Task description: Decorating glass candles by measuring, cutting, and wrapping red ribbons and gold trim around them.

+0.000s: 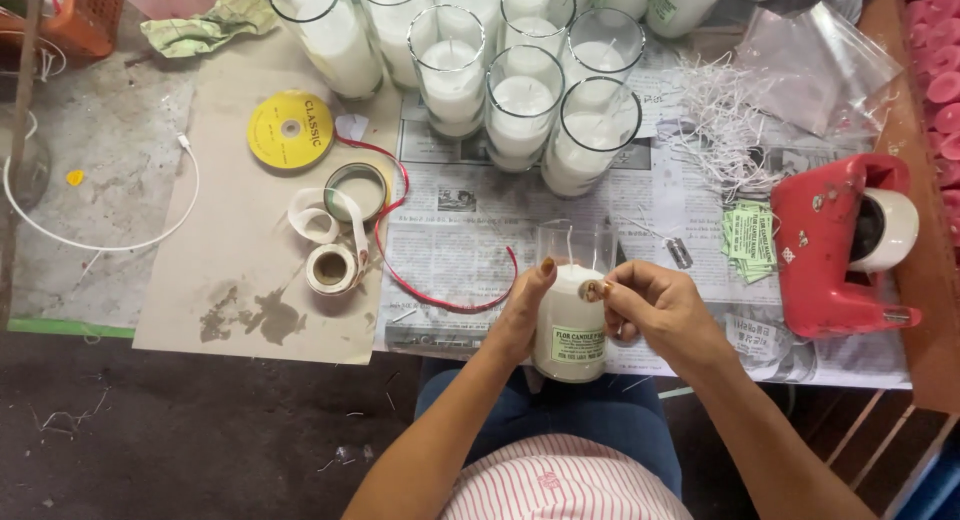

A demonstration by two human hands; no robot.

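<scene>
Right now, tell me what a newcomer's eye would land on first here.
At the table's near edge, the left hand and right hand hold a labelled glass candle jar. Behind it stands a cluster of wax-filled glass candles, and a red tape dispenser sits at the right.

We find open newspaper [470, 235] between our hands and the cluster of glass candles [520, 105]; the red tape dispenser [835, 245] blocks the right; ribbon rolls [330, 265] and red ribbon [440, 300] crowd the left.
</scene>
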